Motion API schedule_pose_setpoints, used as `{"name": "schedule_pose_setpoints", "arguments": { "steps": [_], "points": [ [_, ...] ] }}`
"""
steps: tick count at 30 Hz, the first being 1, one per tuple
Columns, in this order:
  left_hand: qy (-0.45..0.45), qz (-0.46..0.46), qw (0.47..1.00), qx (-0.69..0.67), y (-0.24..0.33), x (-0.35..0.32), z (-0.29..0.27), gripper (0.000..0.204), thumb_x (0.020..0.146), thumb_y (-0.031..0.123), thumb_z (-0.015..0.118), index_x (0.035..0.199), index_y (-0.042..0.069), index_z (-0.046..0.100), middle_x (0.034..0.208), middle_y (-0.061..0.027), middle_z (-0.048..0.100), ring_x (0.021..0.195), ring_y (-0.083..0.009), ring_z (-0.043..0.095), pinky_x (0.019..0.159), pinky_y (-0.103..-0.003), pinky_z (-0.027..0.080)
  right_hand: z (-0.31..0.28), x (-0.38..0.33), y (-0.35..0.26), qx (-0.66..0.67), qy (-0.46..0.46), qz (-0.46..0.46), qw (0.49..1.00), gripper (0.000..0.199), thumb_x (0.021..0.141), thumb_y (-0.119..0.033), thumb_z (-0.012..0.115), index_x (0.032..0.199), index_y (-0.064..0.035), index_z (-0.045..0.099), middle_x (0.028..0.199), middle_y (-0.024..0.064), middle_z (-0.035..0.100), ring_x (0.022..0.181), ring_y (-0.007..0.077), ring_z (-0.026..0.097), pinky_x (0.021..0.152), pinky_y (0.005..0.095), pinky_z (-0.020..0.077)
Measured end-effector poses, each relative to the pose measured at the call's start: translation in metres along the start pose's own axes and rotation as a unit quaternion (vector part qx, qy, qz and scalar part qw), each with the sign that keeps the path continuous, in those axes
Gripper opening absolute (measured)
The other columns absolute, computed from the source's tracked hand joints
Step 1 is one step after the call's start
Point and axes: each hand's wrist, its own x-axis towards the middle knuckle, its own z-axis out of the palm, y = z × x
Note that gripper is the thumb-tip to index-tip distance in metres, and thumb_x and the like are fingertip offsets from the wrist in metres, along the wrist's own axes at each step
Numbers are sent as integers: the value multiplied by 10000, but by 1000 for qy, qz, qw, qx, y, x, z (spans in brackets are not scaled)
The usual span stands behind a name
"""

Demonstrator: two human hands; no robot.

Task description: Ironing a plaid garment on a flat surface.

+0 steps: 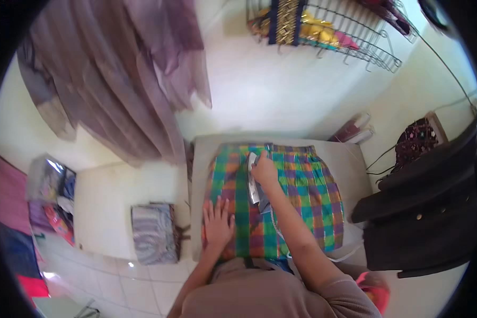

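Spread over a pale padded board (355, 164) lies a plaid garment (312, 196) in green, purple, orange and yellow, with a gathered waistband along its far edge. My right hand (265, 168) is closed round the handle of a clothes iron (253, 185), which rests on the cloth near its middle with its tip pointing away from me. A pale cord (276, 225) runs from the iron's heel under my right forearm. Flat on the left part of the garment, fingers spread, is my left hand (219, 220).
Left of the board, a folded striped cloth stack (153, 233) sits beside a pale surface. Brownish drapery (111, 69) hangs at upper left. A wire rack (344, 32) is on the wall. A dark garment (418, 222) hangs close at right, and a spray bottle (352, 129) lies behind the board.
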Motion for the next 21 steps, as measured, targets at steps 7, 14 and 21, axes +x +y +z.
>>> {"name": "schedule_pose_setpoints", "arguments": {
  "steps": [7,14,21],
  "points": [
    [-45,-34,997,44,12,-9,-1,615,896,344,460,1417,80,267,1494,-124,189,1367,-377,160,1071,-596,89,2,-25,20,46,-18,-39,998,469,770,-157,588,1126,40,354,803,268,619,751,429,612,668,517,484],
    [-43,50,996,-52,71,14,9,707,895,526,402,1427,88,244,1501,-118,162,1365,-388,155,1031,-652,113,-82,-184,99,24,-56,-31,998,394,796,-176,605,1073,-2,385,723,246,612,654,430,606,567,520,472],
    [-129,143,981,35,91,22,22,588,921,468,396,1429,196,275,1504,-82,167,1370,-369,155,1055,-600,115,-91,-157,100,25,-41,78,996,387,779,-195,644,1002,-15,384,722,259,603,698,449,594,603,535,462]
  ]
}}
